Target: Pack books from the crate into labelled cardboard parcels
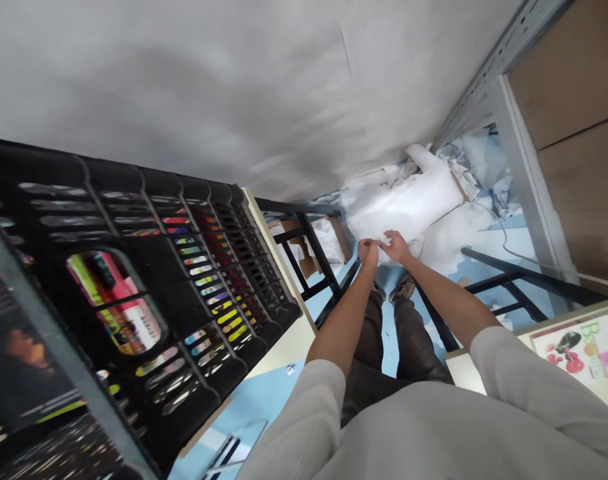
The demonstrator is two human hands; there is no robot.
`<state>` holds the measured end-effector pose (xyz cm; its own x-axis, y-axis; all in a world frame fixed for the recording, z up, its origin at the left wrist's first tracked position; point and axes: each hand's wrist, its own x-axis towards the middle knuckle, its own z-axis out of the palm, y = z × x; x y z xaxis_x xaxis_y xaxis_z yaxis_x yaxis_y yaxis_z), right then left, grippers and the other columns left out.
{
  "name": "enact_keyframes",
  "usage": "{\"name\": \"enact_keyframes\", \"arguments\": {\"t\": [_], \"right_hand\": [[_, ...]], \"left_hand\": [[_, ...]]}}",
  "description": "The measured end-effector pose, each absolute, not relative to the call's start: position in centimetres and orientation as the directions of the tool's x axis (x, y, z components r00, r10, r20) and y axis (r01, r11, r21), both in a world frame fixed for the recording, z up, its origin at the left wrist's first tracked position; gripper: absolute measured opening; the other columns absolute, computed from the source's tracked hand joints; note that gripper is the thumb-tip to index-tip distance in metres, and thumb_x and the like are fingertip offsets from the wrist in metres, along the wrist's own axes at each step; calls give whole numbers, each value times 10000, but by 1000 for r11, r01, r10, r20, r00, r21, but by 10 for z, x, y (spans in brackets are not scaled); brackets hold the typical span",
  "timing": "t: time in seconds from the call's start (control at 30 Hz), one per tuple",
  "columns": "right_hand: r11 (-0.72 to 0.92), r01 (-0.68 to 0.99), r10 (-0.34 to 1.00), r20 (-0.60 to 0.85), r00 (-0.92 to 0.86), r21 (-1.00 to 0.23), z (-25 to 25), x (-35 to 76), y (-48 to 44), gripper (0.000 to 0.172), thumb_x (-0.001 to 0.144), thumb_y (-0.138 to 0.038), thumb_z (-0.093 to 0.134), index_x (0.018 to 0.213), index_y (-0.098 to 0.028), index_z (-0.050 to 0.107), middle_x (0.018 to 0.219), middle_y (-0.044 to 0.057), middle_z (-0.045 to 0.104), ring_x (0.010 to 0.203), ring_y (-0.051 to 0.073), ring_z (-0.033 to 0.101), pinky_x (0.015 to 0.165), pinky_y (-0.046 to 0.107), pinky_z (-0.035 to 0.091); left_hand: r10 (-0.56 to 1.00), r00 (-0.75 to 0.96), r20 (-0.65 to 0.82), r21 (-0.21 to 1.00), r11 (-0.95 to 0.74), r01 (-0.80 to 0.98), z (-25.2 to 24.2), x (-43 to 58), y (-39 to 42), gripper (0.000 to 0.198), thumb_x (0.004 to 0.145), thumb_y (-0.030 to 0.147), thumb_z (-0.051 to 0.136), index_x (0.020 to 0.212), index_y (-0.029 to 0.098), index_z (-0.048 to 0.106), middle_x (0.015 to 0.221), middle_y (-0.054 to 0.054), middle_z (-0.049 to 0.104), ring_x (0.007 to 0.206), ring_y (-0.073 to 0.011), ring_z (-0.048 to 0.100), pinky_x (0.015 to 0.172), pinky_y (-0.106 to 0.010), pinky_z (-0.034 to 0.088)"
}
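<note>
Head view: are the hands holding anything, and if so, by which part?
It cannot be told: the left hand and right hand come together at the fingers, but anything pinched there is too small to make out.

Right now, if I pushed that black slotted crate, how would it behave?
The black crate would probably stay stiff, given its ribbed walls. Colourful goods showing through its openings suggest it may be heavy and slow to slide.
</note>
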<state>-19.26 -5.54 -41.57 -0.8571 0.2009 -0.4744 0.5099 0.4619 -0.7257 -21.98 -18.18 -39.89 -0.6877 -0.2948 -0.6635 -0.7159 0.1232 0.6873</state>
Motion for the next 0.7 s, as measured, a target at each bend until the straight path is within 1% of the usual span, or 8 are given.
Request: {"name": "enact_keyframes", "arguments": {"t": [0.1, 0.23, 0.37, 0.43, 0.5, 0.57, 0.63, 0.7], "right_hand": [[465, 499, 176, -476, -861, -731, -410, -196, -52, 293, 935, -397, 771, 1157, -207, 786, 1102, 106, 780, 884, 234, 728, 933, 391, 623], [454, 511, 166, -495, -853, -729, -405, -199, -49, 147, 941, -309, 699, 1003, -235, 810, 987, 75, 817, 918, 254, 749, 952, 389, 605], [420, 597, 264, -538, -801, -684, -403, -204, -45, 170, 904, -248, 644, 957, -249, 805, 965, 61, 833, 945, 262, 760, 949, 388, 596], [407, 620, 311, -536, -785, -671, -400, -206, -42, 177, 906, -260, 623, 961, -247, 790, 917, 48, 820, 926, 252, 748, 933, 375, 591], [398, 626, 348, -521, -779, -671, -394, -209, -37, 176, 906, -270, 603, 960, -247, 769, 882, 35, 804, 899, 240, 730, 924, 367, 587], [390, 629, 379, -505, -775, -673, -384, -212, -31, 167, 901, -273, 591, 949, -249, 748, 873, 31, 794, 882, 236, 717, 921, 367, 585], [381, 634, 403, -496, -769, -673, -370, -215, -25, 158, 896, -276, 583, 939, -251, 733, 883, 34, 791, 879, 238, 713, 928, 373, 583], [367, 640, 422, -492, -761, -675, -354, -217, -18, 149, 893, -276, 579, 929, -251, 722, 897, 39, 791, 881, 240, 714, 940, 381, 581]], "left_hand": [[-311, -661, -683, 657, 135, -742, -400, -223, -183, 241, 739, 193, 834, 846, 234, 623, 768, 58, 600, 742, -139, 616, 796, -284, 530], [-326, -639, -697, 632, 142, -762, -402, -224, -183, 241, 760, 169, 816, 866, 234, 608, 795, 55, 596, 750, -138, 624, 808, -293, 536], [-340, -654, -676, 619, 218, -754, -402, -226, -184, 255, 761, 163, 820, 871, 236, 602, 810, 47, 601, 791, -152, 646, 849, -306, 560], [-350, -668, -657, 603, 288, -744, -398, -228, -184, 240, 781, 148, 795, 924, 233, 622, 879, 13, 643, 882, -181, 685, 923, -335, 573], [-358, -696, -623, 585, 377, -718, -389, -232, -185, 280, 799, 126, 772, 1030, 224, 648, 1055, -54, 699, 1088, -229, 712, 1059, -379, 555], [-357, -728, -586, 568, 459, -683, -376, -234, -182, 425, 812, 105, 758, 1209, 209, 646, 1327, -140, 685, 1369, -288, 636, 1216, -427, 474], [-352, -747, -564, 552, 512, -658, -359, -235, -178, 648, 828, 99, 752, 1441, 186, 558, 1602, -218, 542, 1591, -344, 459, 1319, -479, 369], [-353, -751, -558, 537, 536, -652, -341, -235, -171, 849, 843, 111, 752, 1615, 163, 404, 1755, -264, 363, 1683, -390, 320, 1355, -540, 311]]}}
